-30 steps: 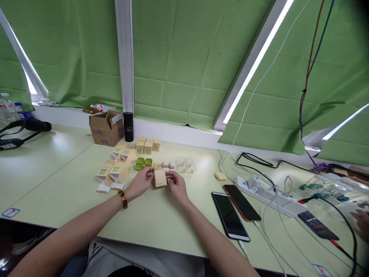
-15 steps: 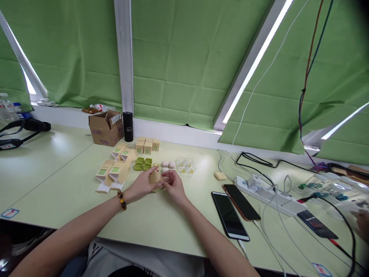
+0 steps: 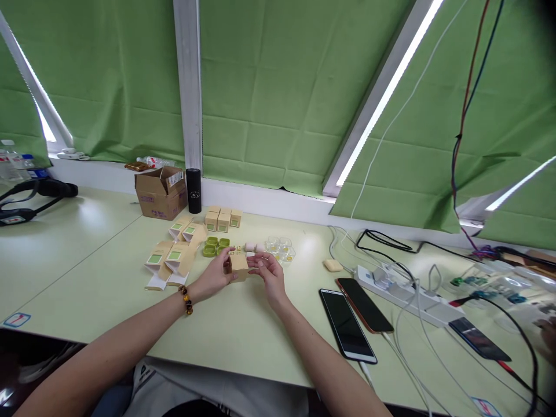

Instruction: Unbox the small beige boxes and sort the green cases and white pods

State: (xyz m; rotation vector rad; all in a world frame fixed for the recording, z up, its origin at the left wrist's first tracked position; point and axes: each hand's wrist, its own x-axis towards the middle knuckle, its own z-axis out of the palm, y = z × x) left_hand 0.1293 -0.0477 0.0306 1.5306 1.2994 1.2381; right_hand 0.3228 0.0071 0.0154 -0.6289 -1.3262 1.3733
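Note:
A small kraft paper box is gripped at its left side by my left hand, thumb at the bottom and fingers behind. Just right of the box is my right hand, its fingers apart and the tips close to the box's edge; whether they touch it I cannot tell. Beyond my left hand sit several green cups. Small yellow pieces lie behind the box, next to pale pink cylinders and clear plastic cups. To the left lie several flattened kraft boxes with green labels.
Several closed kraft boxes stand at the back, near a black tumbler and an open cardboard carton. On the right are phones, a power strip, tangled cables and a beige lump. A person's hand shows at the far right edge.
The kraft box has turned so its top and front face me, and it looks closed up. My right hand has let go of it and drawn slightly right, fingers spreading.

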